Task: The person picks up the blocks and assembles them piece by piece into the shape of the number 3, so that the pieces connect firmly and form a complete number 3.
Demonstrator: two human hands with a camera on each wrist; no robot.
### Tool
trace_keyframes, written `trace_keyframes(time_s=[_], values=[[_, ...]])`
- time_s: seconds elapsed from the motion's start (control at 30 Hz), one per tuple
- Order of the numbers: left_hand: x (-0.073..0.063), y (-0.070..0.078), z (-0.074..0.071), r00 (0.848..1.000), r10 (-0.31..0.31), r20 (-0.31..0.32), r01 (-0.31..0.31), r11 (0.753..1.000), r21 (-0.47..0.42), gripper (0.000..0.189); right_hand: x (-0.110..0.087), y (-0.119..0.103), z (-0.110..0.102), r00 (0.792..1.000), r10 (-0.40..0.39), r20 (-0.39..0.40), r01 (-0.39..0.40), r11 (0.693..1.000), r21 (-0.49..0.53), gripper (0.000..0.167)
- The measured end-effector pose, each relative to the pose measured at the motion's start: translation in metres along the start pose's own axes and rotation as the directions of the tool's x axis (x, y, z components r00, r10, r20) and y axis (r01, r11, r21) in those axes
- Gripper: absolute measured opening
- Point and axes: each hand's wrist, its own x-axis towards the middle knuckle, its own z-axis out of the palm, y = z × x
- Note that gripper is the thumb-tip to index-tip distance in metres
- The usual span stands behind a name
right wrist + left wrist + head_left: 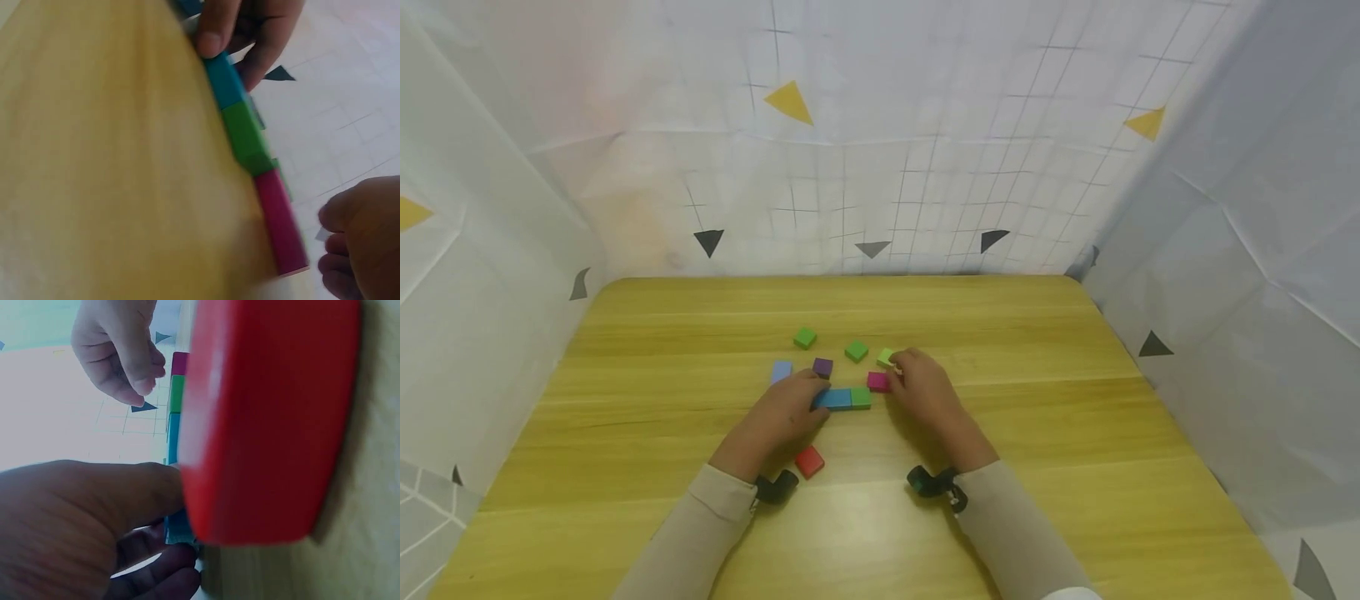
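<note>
My left hand (784,414) pinches the blue block (835,399) between thumb and fingers, where it lies on the table. A green block (861,398) touches the blue one's right end. Just beyond that green block lies a magenta block (878,382), and a lime block (885,357) sits farther back. Over these two hovers my right hand (928,400), fingers loosely bent; the wrist views show nothing between them. Its fingertips partly cover the lime and magenta blocks in the head view. A red block (269,425) fills much of the left wrist view.
Behind the left hand lie a light blue block (781,371) and a purple block (822,367). Two more green blocks, one at the back left (805,337), sit farther off. The wooden table (1037,333) is bordered by hanging patterned white sheets (865,192).
</note>
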Motion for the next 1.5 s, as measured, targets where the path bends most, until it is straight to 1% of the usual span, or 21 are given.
trace_keyframes(time_s=[0.17,0.23,0.37,0.47,0.7,0.83,0.97,1.13,1.27,1.5], values=[[0.001,-0.001,0.001,1.0,0.01,-0.001,-0.01,1.0,0.004,0.045,0.0,0.005,0.008,0.997,-0.041,-0.067,0.041,0.999,-0.008,0.019],[0.001,-0.001,0.001,1.0,0.015,-0.003,-0.015,1.0,0.006,0.045,0.001,0.006,0.01,0.996,-0.036,-0.077,0.036,0.999,0.001,0.019],[0.001,-0.001,0.001,1.0,0.02,-0.009,-0.02,1.0,0.009,0.045,0.002,0.008,0.013,0.998,0.038,-0.059,-0.036,0.999,0.027,0.024],[0.0,-0.001,0.0,1.0,0.019,-0.011,-0.019,1.0,0.01,0.045,0.005,0.011,0.017,0.994,0.097,-0.045,-0.095,0.994,0.048,0.03],[-0.002,0.001,-0.001,1.0,0.016,0.008,-0.016,1.0,0.007,0.046,0.01,0.016,0.021,0.985,0.168,-0.026,-0.164,0.981,0.104,0.033],[-0.002,-0.001,0.0,1.0,0.017,-0.007,-0.017,1.0,-0.004,0.045,0.011,0.017,0.02,0.985,0.169,-0.024,-0.165,0.978,0.127,0.033],[-0.001,-0.003,0.002,0.999,0.034,-0.024,-0.034,0.999,0.001,0.045,0.012,0.016,0.018,0.986,0.167,-0.02,-0.163,0.977,0.139,0.033],[0.0,-0.003,0.002,1.0,0.017,-0.006,-0.017,1.0,-0.002,0.046,0.015,0.016,0.019,0.983,0.183,-0.012,-0.18,0.973,0.146,0.032],[0.0,-0.002,0.001,1.0,0.014,0.009,-0.014,1.0,-0.001,0.047,0.016,0.013,0.018,0.982,0.188,0.0,-0.186,0.971,0.148,0.03],[0.0,-0.002,0.001,1.0,0.026,-0.005,-0.026,1.0,0.008,0.047,0.019,0.01,0.019,0.985,0.172,-0.005,-0.168,0.971,0.171,0.029]])
